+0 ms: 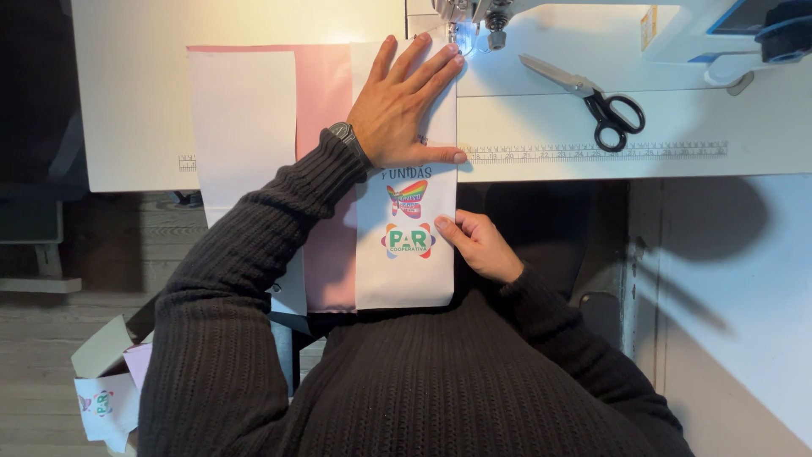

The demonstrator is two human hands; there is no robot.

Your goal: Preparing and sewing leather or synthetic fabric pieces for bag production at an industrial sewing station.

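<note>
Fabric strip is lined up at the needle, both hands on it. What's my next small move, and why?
Probably ease the white printed strip forward under the presser foot: the left hand lies flat on it by the needle, and the right hand pinches its edge.

The white printed strip [406, 245] looks like smooth matt cloth, lying on a matt pink cloth [326, 93]. The table [592, 135] is smooth white laminate. The scissors [588, 100] have shiny metal blades and black plastic handles. The sleeve [254, 279] is dark ribbed knit; the sewing machine [609, 21] glossy white plastic
</note>
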